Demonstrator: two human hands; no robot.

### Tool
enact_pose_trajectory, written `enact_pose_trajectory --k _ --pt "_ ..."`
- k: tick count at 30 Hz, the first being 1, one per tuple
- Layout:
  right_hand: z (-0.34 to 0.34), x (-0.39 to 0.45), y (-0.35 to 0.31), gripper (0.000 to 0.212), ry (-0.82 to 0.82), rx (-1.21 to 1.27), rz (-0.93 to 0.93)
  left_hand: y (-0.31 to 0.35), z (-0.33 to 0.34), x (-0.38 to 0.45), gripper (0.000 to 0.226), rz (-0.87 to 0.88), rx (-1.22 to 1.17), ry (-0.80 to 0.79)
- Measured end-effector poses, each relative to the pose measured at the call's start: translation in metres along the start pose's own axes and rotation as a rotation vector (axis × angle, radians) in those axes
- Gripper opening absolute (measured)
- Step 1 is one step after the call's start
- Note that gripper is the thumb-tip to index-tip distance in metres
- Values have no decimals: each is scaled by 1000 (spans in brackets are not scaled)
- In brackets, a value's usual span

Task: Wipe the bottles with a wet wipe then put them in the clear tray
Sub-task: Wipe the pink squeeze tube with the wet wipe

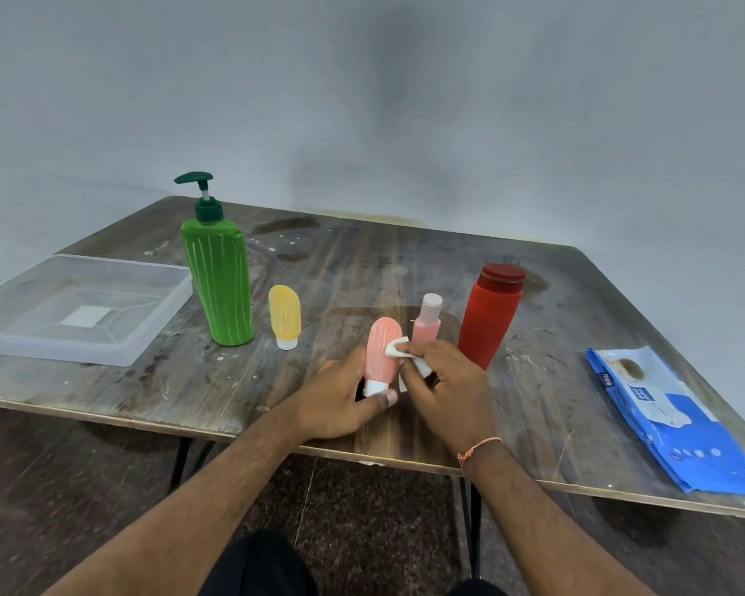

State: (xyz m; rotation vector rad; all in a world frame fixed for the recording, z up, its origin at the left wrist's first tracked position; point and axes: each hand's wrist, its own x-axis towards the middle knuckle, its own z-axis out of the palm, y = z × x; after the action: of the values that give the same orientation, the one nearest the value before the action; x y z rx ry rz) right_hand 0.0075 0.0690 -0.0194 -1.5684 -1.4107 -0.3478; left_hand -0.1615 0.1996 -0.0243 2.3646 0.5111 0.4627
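On the table (555, 303), the left hand (340, 397) pinches the pink tube's (381, 352) white cap; the right hand's (444, 380) curled fingers (418, 350) press the wet wipe (395, 348) against it. Best to rotate the tube, covering all sides. Clear tray (155, 333) holds 0 bottles.
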Motion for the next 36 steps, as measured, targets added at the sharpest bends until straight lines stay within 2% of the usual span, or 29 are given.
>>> enact_pose_trajectory --k 3,8,12,14,17,20,23,26,32,36 --pt "-2 -1 -3 27 -64 53 -2 2 -1 -1 60 10 -50 16" --pt "-5 0 -3 28 -81 201 45 3 -3 -4 58 20 -152 -1" --pt "-5 0 -3 24 -78 193 96 5 -5 -3 36 6 -179 -27" --pt "-4 0 -3 20 -46 139 131 6 -6 -2 33 5 -141 -32" --pt "-5 1 -3 20 -12 92 164 7 -1 -4 53 38 -40 -5" --pt "-5 1 -4 24 -65 118 141 7 2 -4 57 29 49 57" --pt "-4 -3 -6 28 -133 155 3 5 4 -4 52 28 41 76" --pt "-3 -4 -6 29 -121 144 -51 2 6 -3 41 43 65 89" --pt "-3 -3 -2 24 5 -45 58 5 10 -3 41 95 215 120" --pt "-4 -4 -5 26 -36 17 59 5 10 -3 37 86 211 158"
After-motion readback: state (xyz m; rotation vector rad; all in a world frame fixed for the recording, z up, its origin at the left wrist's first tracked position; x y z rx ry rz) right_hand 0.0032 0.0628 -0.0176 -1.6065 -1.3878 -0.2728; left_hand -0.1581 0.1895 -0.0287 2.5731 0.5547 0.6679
